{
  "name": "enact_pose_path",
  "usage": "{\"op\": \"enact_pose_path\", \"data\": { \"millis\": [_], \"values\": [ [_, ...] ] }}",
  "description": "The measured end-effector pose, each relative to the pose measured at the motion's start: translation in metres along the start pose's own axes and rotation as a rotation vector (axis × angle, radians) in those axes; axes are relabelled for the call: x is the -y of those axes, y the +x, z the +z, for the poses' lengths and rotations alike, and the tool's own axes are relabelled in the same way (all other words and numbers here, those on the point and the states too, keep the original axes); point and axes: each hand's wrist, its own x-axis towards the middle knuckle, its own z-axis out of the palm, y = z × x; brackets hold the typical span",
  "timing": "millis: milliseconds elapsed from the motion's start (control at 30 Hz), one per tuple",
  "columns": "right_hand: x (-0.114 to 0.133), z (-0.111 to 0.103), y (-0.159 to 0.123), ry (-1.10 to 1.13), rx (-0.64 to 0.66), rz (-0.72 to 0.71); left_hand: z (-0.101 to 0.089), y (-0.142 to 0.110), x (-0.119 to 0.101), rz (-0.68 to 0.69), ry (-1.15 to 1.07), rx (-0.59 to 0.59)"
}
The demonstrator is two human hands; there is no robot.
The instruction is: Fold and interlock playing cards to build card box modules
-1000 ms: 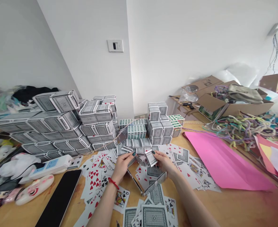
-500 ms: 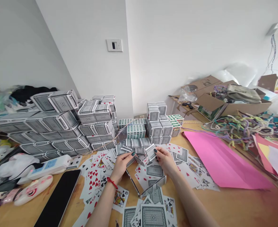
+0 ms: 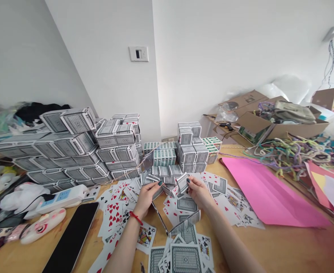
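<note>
My right hand [image 3: 198, 192] pinches a folded playing card [image 3: 182, 183], grey patterned back showing, between thumb and fingers. Just to its left, my left hand [image 3: 147, 196] is closed at the fingertips on another folded card, partly hidden by the fingers. Between and behind the fingertips lie several folded cards [image 3: 167, 171]. Below the hands, a bent card [image 3: 185, 223] stands on its edge among flat cards. Loose playing cards [image 3: 114, 212], some face up and some face down, spread around both forearms. Nearest me is a face-down card [image 3: 185, 258].
Blocks built of folded cards [image 3: 67, 148] are stacked at the left, with a smaller stack [image 3: 188, 148] behind the hands. A black phone [image 3: 70, 239] and white power strip [image 3: 61, 199] lie left. Pink paper [image 3: 269, 193], pipe cleaners [image 3: 294, 153] and a cardboard box [image 3: 283, 131] occupy the right.
The whole view has shifted slightly to the right. Both hands keep nearly the same pose, and the card in my right hand is tilted a little differently.
</note>
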Motion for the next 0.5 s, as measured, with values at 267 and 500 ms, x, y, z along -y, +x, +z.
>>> {"op": "enact_pose_path", "data": {
  "millis": [267, 500],
  "values": [
    [-0.0003, -0.0008, 0.0001, 0.01, -0.002, 0.006, -0.0016, 0.0007, -0.0003, 0.004, 0.002, -0.008],
    [-0.0019, -0.003, 0.0019, 0.03, -0.034, -0.002, -0.0018, -0.0002, -0.0015, 0.003, -0.012, -0.031]
  ]
}}
